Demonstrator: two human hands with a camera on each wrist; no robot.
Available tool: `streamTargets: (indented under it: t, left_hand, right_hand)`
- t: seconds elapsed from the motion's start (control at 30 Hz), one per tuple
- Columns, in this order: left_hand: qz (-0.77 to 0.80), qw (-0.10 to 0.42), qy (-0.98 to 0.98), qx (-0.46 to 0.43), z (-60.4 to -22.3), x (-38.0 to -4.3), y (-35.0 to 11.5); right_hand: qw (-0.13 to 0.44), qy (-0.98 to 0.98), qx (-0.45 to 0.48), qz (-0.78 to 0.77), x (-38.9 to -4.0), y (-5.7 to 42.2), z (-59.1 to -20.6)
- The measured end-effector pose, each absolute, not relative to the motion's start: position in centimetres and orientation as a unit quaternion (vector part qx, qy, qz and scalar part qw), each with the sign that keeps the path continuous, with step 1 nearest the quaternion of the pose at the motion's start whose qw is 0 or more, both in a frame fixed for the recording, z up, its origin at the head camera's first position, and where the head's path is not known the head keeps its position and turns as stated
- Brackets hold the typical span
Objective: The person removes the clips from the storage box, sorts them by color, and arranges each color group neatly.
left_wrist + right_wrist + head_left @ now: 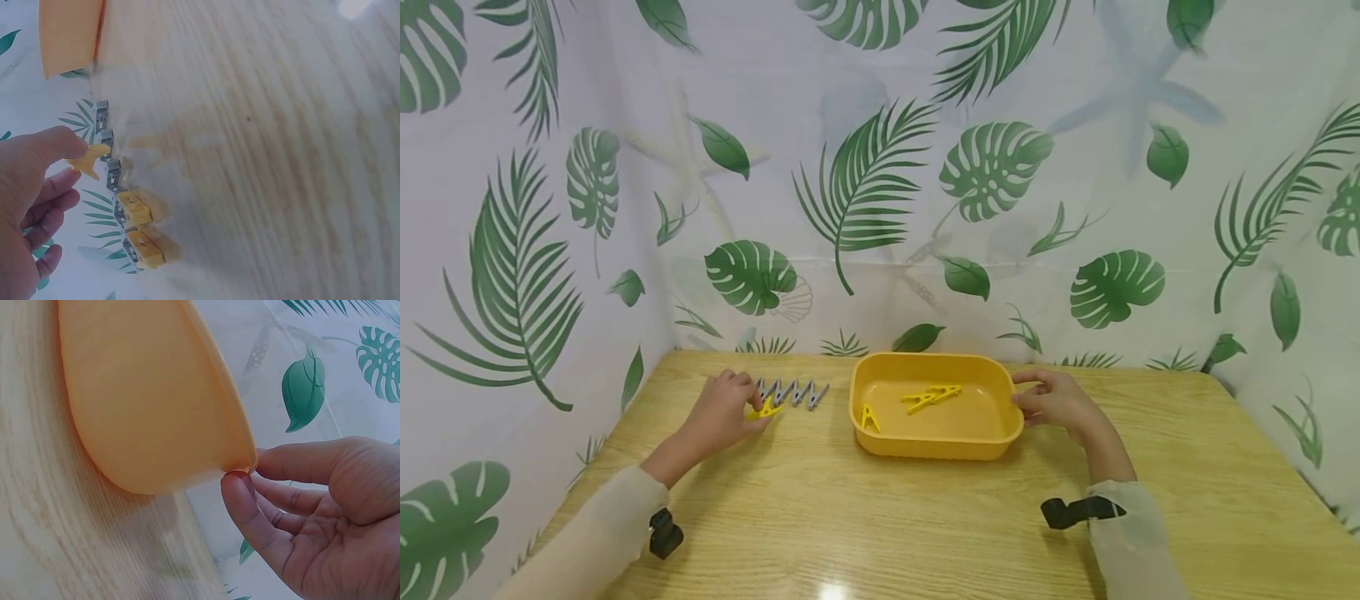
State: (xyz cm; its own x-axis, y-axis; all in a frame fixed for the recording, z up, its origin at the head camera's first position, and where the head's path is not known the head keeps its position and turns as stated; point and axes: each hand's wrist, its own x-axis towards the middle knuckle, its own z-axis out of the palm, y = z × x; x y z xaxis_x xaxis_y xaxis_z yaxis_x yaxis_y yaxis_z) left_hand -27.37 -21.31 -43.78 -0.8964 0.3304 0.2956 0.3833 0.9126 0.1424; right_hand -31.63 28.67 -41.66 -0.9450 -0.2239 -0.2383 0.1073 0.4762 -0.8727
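Between thumb and index finger, my left hand (722, 408) pinches a yellow clothespin (90, 159), its other fingers loosely bent. The pin is held close to a row of several grey clothespins (113, 175) on the table. Two more yellow clothespins (135, 209) stand against the near end of that row in the left wrist view. To the right sits a yellow-orange plastic tub (936, 447) with a few yellow clothespins (921, 402) lying inside. My right hand (1060, 407) pinches the tub's right rim with thumb and fingertips, as the right wrist view shows.
The wooden table (865, 525) runs back to a white leaf-print cloth (887, 317) hanging behind it and along both sides. Black wrist cameras (664, 533) are strapped over both sleeves.
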Motion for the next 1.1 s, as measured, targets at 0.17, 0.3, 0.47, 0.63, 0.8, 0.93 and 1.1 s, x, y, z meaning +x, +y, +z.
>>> streamTargets:
  t: [0.17, 0.3, 0.47, 0.63, 0.8, 0.93, 1.1]
  left_hand:
    - [-0.094, 0.131, -0.971, -0.18, -44.3, -27.1, -21.5]
    - [-0.085, 0.13, -0.973, -0.169, -44.4, -27.0, -21.5]
    - [-0.076, 0.12, -0.978, -0.152, -44.5, -26.9, -21.3]
    - [-0.065, 0.099, -0.983, -0.14, -45.0, -26.9, -21.2]
    - [-0.057, 0.094, -0.984, -0.141, -45.5, -26.9, -21.2]
    - [-0.055, 0.095, -0.983, -0.144, -45.6, -26.8, -21.2]
    - [-0.052, 0.091, -0.984, -0.142, -45.5, -26.7, -21.1]
  right_hand:
    - [0.162, 0.844, -0.036, -0.51, -31.5, 28.6, -41.6]
    - [0.164, 0.845, -0.035, -0.508, -31.5, 28.6, -41.5]
    - [0.163, 0.847, -0.03, -0.505, -31.5, 28.5, -41.5]
    - [0.164, 0.85, -0.029, -0.499, -31.6, 28.5, -41.5]
    - [0.165, 0.852, -0.027, -0.496, -31.6, 28.5, -41.5]
    - [0.165, 0.852, -0.027, -0.496, -31.5, 28.5, -41.5]
    - [0.163, 0.853, -0.029, -0.495, -31.6, 28.6, -41.5]
